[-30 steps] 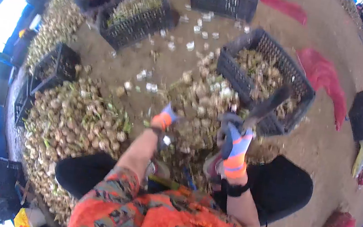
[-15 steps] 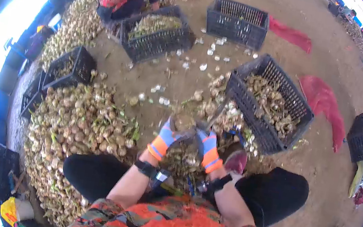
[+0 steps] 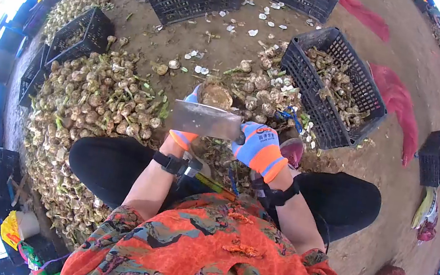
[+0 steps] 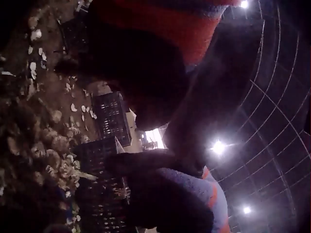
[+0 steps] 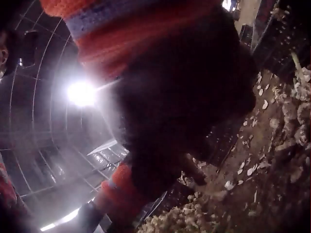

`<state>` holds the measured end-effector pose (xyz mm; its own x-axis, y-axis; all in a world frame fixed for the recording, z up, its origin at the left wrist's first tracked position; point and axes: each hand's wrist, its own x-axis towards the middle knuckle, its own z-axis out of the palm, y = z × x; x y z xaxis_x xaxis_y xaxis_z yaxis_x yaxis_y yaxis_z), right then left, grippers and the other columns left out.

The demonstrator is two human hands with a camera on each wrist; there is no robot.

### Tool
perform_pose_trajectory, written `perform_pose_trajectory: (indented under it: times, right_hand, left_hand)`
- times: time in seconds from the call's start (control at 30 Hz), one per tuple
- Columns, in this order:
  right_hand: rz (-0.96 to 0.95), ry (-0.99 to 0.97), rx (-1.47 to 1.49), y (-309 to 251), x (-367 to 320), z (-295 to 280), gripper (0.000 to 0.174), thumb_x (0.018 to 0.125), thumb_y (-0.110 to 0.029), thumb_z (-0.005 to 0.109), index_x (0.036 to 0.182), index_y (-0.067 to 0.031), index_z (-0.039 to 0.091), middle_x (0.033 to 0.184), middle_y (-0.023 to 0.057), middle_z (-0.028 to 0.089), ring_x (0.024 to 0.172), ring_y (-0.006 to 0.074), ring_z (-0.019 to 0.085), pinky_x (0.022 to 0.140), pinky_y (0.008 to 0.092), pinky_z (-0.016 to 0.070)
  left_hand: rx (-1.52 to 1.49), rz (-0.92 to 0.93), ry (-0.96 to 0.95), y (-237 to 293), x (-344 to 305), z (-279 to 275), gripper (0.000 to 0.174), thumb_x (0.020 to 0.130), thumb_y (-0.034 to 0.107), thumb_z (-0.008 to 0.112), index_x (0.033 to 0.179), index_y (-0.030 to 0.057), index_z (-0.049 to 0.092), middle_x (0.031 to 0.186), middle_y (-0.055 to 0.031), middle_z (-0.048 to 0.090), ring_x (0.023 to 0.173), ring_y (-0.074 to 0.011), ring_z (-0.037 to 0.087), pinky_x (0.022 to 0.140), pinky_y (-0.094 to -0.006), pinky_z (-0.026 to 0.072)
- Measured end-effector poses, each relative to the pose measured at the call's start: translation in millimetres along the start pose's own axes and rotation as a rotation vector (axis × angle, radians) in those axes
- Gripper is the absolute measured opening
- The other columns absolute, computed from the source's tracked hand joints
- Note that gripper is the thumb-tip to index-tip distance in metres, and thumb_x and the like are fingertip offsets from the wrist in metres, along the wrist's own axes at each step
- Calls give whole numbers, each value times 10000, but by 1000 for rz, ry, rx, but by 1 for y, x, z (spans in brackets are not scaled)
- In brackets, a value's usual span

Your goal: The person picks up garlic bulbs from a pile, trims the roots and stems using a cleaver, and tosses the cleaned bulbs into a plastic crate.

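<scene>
In the head view my right hand [image 3: 262, 149], in a blue and orange glove, grips a cleaver [image 3: 205, 120] by its handle. The broad grey blade points left and lies across my gloved left hand [image 3: 193, 96]. Only a blue part above the blade and the orange cuff below show of that hand; I cannot tell whether it holds anything. Just beyond the blade is a round tan block [image 3: 217, 96] with a pale top. Garlic bulbs [image 3: 259, 89] lie past it. Both wrist views are dark, showing gloves and shadowed palms.
A large garlic heap [image 3: 100, 95] spreads to the left. A black crate [image 3: 337, 87] with trimmed bulbs or stalks stands front right. More black crates [image 3: 192, 3] stand farther back. Red net sacks [image 3: 396, 99] lie on the right, and white scraps [image 3: 262, 16] dot the dirt floor.
The right hand first held the cleaver raised, then came close to the left hand; now the blade lies level, pointing left across it. The head view has tilted down slightly.
</scene>
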<state>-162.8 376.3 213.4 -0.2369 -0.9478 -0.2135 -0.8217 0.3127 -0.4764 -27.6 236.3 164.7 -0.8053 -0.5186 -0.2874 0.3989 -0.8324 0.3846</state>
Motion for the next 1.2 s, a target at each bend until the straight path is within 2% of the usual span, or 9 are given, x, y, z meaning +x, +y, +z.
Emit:
perform_pose_trajectory:
  times: [0.07,0.3,0.43,0.63,0.77,0.83,0.93,1.03,1.2]
  right_hand:
    - [-76,37,-78,-2,0,2,420,655,-360,571,918,-32,584,948,159,576,861,302,558,760,369,436]
    - [-32,-134,-120,-8,7,-7,405,668,-360,546,927,-52,584,953,143,579,890,280,561,770,364,437]
    - [-86,-113,-112,-4,9,4,395,671,-360,539,913,-51,586,948,143,581,885,283,561,767,367,438]
    - [-27,-195,-68,5,16,19,415,647,-380,551,890,-46,586,890,146,596,859,289,566,753,366,443]
    - [-24,-158,1,11,18,32,412,630,-381,569,878,-53,587,889,152,596,853,295,566,751,361,442]
    - [131,-78,193,39,24,65,407,614,-362,585,848,-29,604,860,185,599,820,319,572,732,375,452]
    - [391,108,315,128,48,116,396,617,-339,587,819,1,610,805,216,598,748,338,580,681,394,463]
    - [212,242,872,103,58,112,260,656,-199,614,789,24,606,714,134,627,651,178,596,588,281,454]
    - [51,-4,1252,28,24,58,110,690,-66,591,768,6,620,708,44,621,653,75,557,588,228,439]
  left_hand:
    - [-210,-246,-58,6,2,7,437,860,406,400,1024,27,542,940,-121,602,819,-240,578,826,-345,439]
    - [469,278,-61,-12,4,-24,405,860,111,437,1243,41,325,833,-42,563,742,-113,553,692,-270,477]
    - [694,187,106,-14,2,-29,493,823,89,494,1267,41,283,832,-29,562,732,-107,547,698,-268,470]
    - [1519,656,-61,-22,-4,-34,621,756,90,569,1278,34,237,755,-23,560,681,-117,546,698,-287,468]
    - [739,294,-182,-13,-20,-6,427,864,242,413,1258,117,309,812,-22,541,754,-168,551,799,-382,449]
    - [2140,763,109,-11,-13,-5,778,573,201,746,1207,-4,345,807,-66,598,741,-163,589,683,-299,490]
    - [628,428,336,-20,3,10,742,528,216,787,1131,-12,420,944,-100,598,865,-183,587,734,-285,484]
    - [826,597,163,0,-2,8,436,679,56,668,1072,9,485,997,-61,571,827,-202,588,671,-315,502]
    - [-232,222,173,7,3,12,194,795,249,559,941,122,580,876,-9,615,777,-176,587,639,-297,513]
